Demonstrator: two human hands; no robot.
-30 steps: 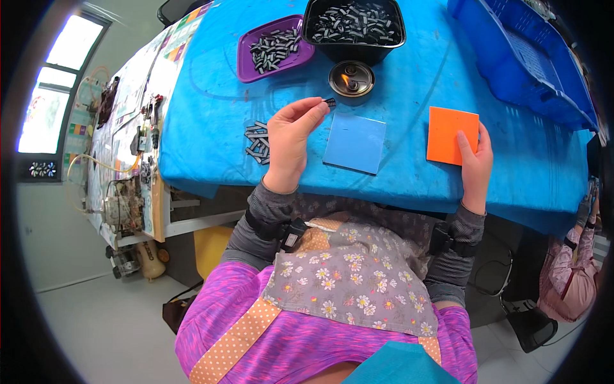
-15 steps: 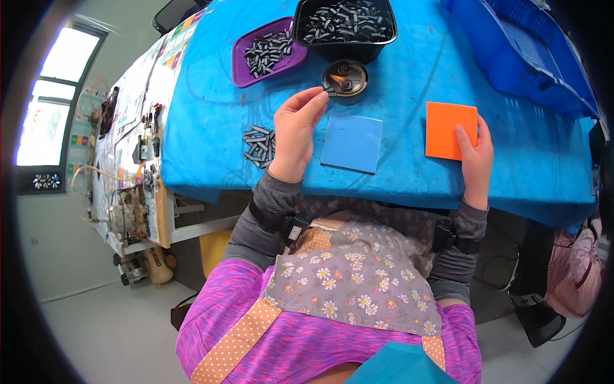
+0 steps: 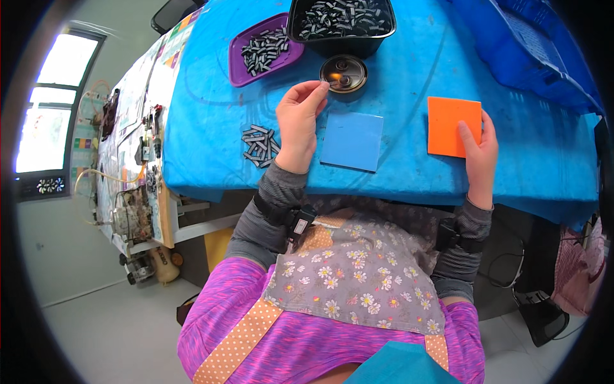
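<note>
My left hand (image 3: 298, 127) pinches a short black-and-white striped strip (image 3: 332, 83) between thumb and fingertips. The strip's free end is at the small flame (image 3: 336, 76) of a round metal burner (image 3: 348, 95). In my right hand (image 3: 481, 150) is a flat orange square tile (image 3: 446, 125), thumb on top and fingers along its right edge. A blue square tile (image 3: 351, 141) lies on the cloth between my hands. Left of my left wrist lies a loose pile of striped strips (image 3: 259, 146).
Behind the burner stands a black tub (image 3: 342, 46) full of strips. A purple tray (image 3: 240, 72) with more strips sits left of it. A blue plastic crate (image 3: 531, 70) occupies the far right of the blue-covered table (image 3: 409, 182). Another bench (image 3: 131, 134) with tools stands at left.
My left hand has shifted slightly, bringing the strip's end to the flame, which looks shorter. My right hand and the orange tile have moved slightly right and away from me.
</note>
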